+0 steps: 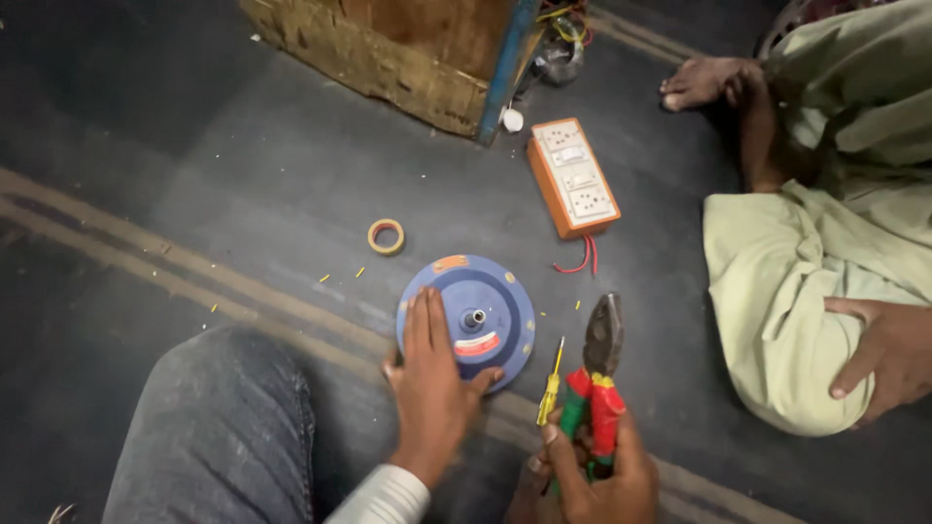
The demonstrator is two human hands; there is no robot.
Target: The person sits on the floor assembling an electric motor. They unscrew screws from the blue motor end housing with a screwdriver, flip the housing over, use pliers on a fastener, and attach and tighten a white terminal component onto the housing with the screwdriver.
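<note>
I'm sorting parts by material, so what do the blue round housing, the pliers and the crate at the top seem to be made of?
The blue round housing looks like painted metal: smooth, even blue coat, bare metal shaft at its centre. The pliers have dark, dull steel-like jaws and red-and-green grips, probably plastic or rubber. The crate looks like rough, unfinished wood, with visible grain and worn edges.

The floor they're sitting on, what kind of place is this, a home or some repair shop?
Probably a small electrical repair workshop, worked on the floor. The left hand rests on a round blue motor housing, the right hand holds pliers and a yellow screwdriver, and an orange socket board lies nearby.
</note>
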